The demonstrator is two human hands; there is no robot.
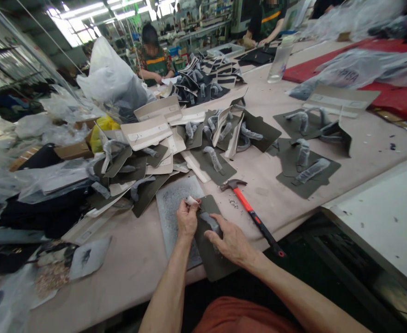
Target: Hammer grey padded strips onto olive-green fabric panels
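Observation:
At the table's front edge a dark olive panel (208,261) tilts over a speckled grey board (168,203). A plastic-wrapped handle (210,222) is fixed to the panel's face. My right hand (233,240) is closed around this handle, thumb and fingers on either side. By the panel's upper left edge, my left hand (187,219) pinches a small whitish piece (191,200); whether its fingers also grip the panel is hidden. A claw hammer (248,208) with a red and black grip lies to the right, its head beside several tiny metal bits (234,203).
Piled similar panels with wrapped handles (213,159) cover the table ahead; more lie at the right (307,169). Plastic bags (109,74) and a tray of small copper-coloured pieces (52,277) are on the left. A clear bottle (280,60) stands farther back. Two people work across the table.

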